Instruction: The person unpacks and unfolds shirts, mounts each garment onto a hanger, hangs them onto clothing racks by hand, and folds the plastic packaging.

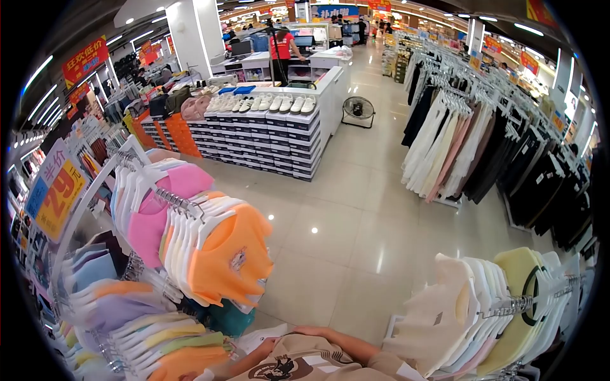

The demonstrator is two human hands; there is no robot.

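My left hand point(266, 347) is low in front of my beige printed shirt, its fingers curled at a piece of white cloth point(255, 338). My right hand point(310, 331) lies across my waist beside the same cloth; its fingertips are partly hidden, so its grip does not show clearly. Just left of my hands, a rack carries an orange top point(230, 257) and pink tops point(147, 232) on white hangers. Below them hang pastel tops point(127, 312). Over on my right, a cream top point(438, 311) fronts another row of hanging shirts.
A tiled aisle point(337, 235) runs ahead. Stacked shoe boxes point(267, 143) carry white shoes point(260, 103) on top. A floor fan point(358, 111) stands beside the counter. Racks of trousers point(438, 140) line the right. A person in red point(281, 51) stands behind the counter.
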